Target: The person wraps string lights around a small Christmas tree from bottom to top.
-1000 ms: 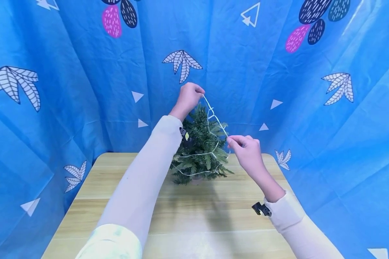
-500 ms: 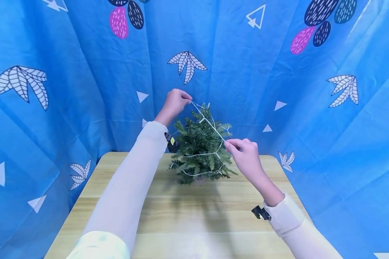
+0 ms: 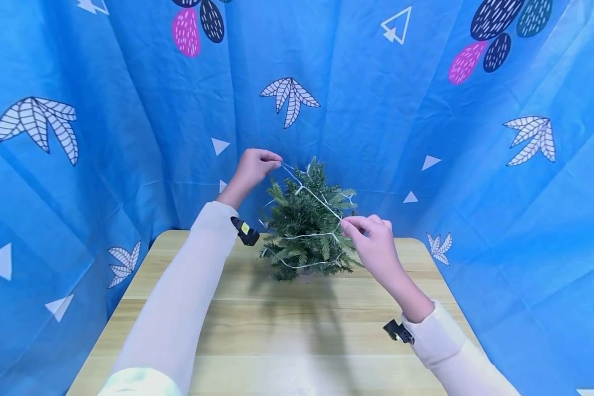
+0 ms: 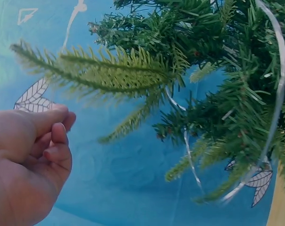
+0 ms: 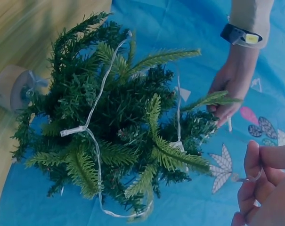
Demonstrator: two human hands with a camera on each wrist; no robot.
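A small artificial Christmas tree (image 3: 302, 214) stands upright on the table, wound with a white string of lights (image 3: 309, 235). At the upper left of the tree my left hand (image 3: 251, 169) pinches a stretch of the string between thumb and fingertips. My right hand (image 3: 373, 236), lower and to the tree's right, pinches the string too. Between the hands the string runs slanting across the front of the treetop. In the left wrist view, branches hang beside my left hand (image 4: 31, 160). The right wrist view has my right hand (image 5: 269, 183) with a loop of wire at its fingers.
The wooden table (image 3: 277, 330) carries the tree near its back edge. A patterned blue curtain (image 3: 376, 110) hangs behind and at both sides. The tree's round wooden base (image 5: 12, 88) appears in the right wrist view.
My left hand has moved left and down from above the treetop, drawing the string across the front. My right hand has shifted slightly left and down, still pinching the string.
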